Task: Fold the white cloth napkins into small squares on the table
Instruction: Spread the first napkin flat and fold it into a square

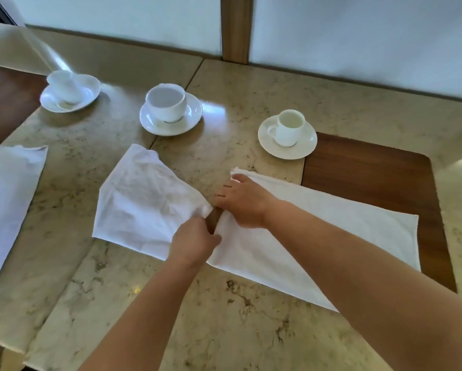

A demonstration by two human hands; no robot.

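A white cloth napkin (318,231) lies across the middle of the marble table (224,330), its right part flat and stretching onto a dark wood inlay. Its left part (138,204) is lifted and creased, folding over. My left hand (195,242) pinches the cloth at the fold near the centre. Just right of it, my right hand (243,202) presses flat on the napkin, fingers spread toward its far corner. A second white napkin (7,204) lies rumpled at the table's left edge.
Three white cups on saucers stand behind the napkin: one at far left (69,92), one in the middle (168,111), a small one at right (288,135). A wood inlay (371,175) sits at right. A wall with a wooden post runs behind.
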